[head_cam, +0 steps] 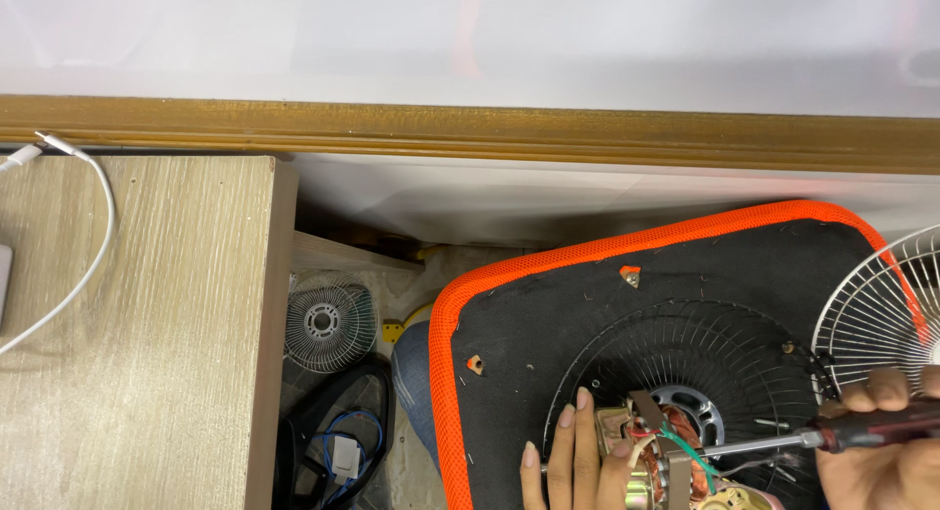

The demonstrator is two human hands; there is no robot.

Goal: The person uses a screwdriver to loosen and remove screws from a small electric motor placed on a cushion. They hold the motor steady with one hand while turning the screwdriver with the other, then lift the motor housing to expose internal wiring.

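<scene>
At the near edge of the orange-rimmed black cushion (548, 314), the left hand (578, 461) lies flat, fingers spread, steadying a fan motor (656, 461) with copper windings. Right hand (881, 441) grips a screwdriver (783, 441), its tip at the motor. Beneath lies a black fan guard (685, 344); a white fan guard (871, 304) overlaps the right edge. Farther left stands a wooden bench (147, 334).

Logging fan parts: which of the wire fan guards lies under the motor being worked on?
The black guard on the orange-edged pad; the white guard sits beside it, the small one on the floor.
</scene>
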